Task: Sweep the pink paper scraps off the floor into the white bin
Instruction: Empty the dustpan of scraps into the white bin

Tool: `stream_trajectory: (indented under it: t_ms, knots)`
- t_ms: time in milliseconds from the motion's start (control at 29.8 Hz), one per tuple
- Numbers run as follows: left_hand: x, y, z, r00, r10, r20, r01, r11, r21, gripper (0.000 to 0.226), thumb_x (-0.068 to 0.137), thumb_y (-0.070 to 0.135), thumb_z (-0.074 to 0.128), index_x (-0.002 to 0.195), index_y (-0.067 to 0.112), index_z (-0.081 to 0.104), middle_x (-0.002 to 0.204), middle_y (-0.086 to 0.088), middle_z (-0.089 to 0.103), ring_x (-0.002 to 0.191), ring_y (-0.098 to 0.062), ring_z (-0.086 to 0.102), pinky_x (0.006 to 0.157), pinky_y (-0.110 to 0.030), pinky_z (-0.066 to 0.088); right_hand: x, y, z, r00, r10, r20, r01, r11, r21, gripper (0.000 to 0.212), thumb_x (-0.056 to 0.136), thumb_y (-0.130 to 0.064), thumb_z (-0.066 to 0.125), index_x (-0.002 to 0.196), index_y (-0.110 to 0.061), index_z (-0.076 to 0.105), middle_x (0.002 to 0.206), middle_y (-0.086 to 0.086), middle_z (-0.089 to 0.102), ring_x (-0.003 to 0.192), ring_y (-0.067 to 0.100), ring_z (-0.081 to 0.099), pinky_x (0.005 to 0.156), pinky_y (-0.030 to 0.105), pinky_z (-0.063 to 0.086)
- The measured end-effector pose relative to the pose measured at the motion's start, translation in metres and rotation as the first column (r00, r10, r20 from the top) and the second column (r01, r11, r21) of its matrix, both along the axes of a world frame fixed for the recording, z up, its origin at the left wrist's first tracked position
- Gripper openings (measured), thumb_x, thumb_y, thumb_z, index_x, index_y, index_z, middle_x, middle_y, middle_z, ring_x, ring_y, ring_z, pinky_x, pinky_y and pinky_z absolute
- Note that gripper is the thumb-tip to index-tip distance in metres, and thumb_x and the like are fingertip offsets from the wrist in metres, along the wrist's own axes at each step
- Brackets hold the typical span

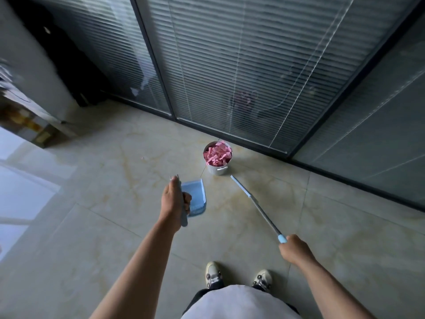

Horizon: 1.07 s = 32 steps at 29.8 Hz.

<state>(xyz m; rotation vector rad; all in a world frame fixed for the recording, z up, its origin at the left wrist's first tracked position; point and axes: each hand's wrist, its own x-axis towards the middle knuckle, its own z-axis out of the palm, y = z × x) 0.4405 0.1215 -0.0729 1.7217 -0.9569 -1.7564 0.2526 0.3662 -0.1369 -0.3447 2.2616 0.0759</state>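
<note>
A small white bin [217, 169] stands on the tiled floor near the glass wall, filled to the rim with pink paper scraps [217, 153]. One tiny pink scrap [142, 158] lies on the floor to its left. My left hand [173, 199] grips the handle of a blue dustpan [195, 196], held above the floor left of the bin. My right hand [295, 248] grips the blue end of a long broom [257, 207], whose shaft slants toward the bin's base; its head is hard to make out.
A glass wall with blinds [230, 65] runs behind the bin on a dark frame. A cabinet and cardboard box [30, 125] stand at the left. My two shoes [236, 276] are at the bottom. Beige tiles [115, 203] stretch to the left.
</note>
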Motion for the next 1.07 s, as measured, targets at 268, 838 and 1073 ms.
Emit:
stream_trajectory:
  t_ms: [268,838,1073]
  knots:
    - [-0.022,0.031,0.017,0.585,-0.681,0.441,0.778,0.624,-0.068,0.036,0.095,0.056,0.043,0.117,0.027,0.043,0.080,-0.010,0.060,0.052,-0.019,0.053,0.043,-0.026,0.046,0.010,0.027,-0.004,0.997,-0.060,0.058,0.059,0.998,0.016,0.037,0.093,-0.027,0.044,0.121,-0.004,0.054,0.123,0.017,0.061,0.112,0.032,0.059,0.075,0.026,0.040]
    - [-0.070,0.029,-0.026,-0.385,-0.363,0.848,0.907,-0.316,0.277,0.052,0.094,0.057,0.041,0.125,0.015,0.046,0.116,-0.009,0.066,0.102,-0.031,0.065,0.084,-0.036,0.054,0.019,0.048,0.000,0.987,-0.152,0.044,0.153,0.988,-0.012,0.038,0.097,-0.027,0.040,0.127,-0.006,0.050,0.131,0.014,0.056,0.119,0.029,0.055,0.090,0.026,0.045]
    - [-0.067,0.038,-0.025,-0.396,-0.310,0.864,0.897,-0.332,0.292,0.052,0.096,0.056,0.038,0.127,0.015,0.046,0.118,-0.008,0.066,0.105,-0.030,0.064,0.083,-0.034,0.050,0.017,0.053,-0.002,0.986,-0.155,0.065,0.156,0.988,-0.006,0.035,0.096,-0.024,0.040,0.124,-0.005,0.051,0.127,0.013,0.059,0.115,0.028,0.058,0.079,0.025,0.042]
